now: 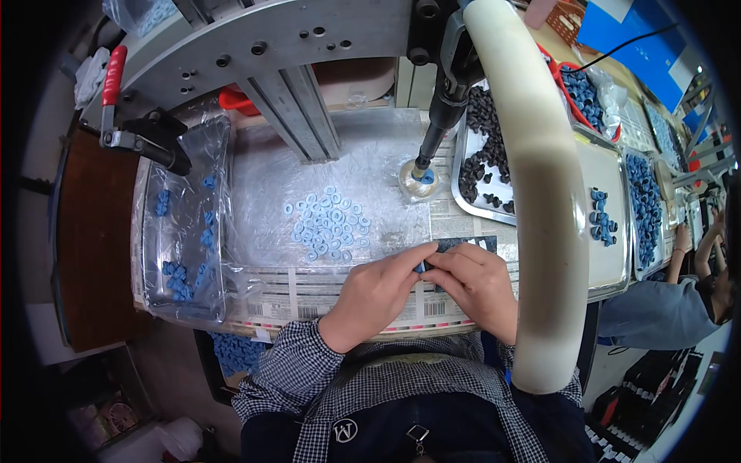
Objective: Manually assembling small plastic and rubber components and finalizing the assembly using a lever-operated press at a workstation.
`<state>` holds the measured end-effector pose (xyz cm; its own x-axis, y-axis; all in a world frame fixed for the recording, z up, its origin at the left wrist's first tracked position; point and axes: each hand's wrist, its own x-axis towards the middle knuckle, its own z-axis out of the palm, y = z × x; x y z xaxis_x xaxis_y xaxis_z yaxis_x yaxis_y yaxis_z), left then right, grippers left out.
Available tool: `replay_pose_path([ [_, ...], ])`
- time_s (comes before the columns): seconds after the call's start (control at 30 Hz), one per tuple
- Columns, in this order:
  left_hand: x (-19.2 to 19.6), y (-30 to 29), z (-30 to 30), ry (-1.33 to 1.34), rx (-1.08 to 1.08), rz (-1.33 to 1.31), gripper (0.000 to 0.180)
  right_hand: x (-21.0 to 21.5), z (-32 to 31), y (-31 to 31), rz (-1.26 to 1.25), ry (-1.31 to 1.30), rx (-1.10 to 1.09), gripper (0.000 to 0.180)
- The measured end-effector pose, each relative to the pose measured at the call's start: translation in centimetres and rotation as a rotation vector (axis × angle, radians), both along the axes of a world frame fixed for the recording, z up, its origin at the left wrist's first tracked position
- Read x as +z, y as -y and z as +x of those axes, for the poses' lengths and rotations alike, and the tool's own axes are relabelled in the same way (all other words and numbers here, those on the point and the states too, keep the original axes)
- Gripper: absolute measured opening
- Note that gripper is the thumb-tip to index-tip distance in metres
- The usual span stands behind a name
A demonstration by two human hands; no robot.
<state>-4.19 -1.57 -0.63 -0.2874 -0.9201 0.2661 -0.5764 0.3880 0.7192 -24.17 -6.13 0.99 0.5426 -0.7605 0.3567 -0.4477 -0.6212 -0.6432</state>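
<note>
My left hand (372, 297) and my right hand (480, 289) meet at the table's front edge. Their fingertips pinch a small blue part (421, 267) between them; the fingers cover most of it. Beneath the fingers lies a dark flat pad (482, 244). Beyond my left hand, many light blue rings (328, 224) are heaped on a plastic-covered sheet. Straight ahead, the rod of a press (437, 127) points down at a round fixture (417, 182), where a bit of blue shows at its tip.
Black parts fill a metal tray (463, 185) behind a thick white tube (544, 201). Blue-and-black pieces (603, 217) lie right of the tube. A plastic-lined tray (225, 166) at left holds blue parts. A red-handled clamp (114, 77) and metal frame (289, 116) stand behind. Another person (664, 309) works at right.
</note>
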Motion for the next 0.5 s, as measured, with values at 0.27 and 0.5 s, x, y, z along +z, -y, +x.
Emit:
replay_pose_path([
  [0.27, 4.4, 5.4, 1.9, -0.178, 0.195, -0.253, 0.027, 3.2, -4.4, 3.6, 0.247, 0.358, -0.349, 0.029],
  [0.5, 15.2, 7.6, -2.1, 0.119, -0.073, -1.122, 0.035, 3.3, -1.9, 6.8, -0.018, 0.145, -0.238, 0.021],
])
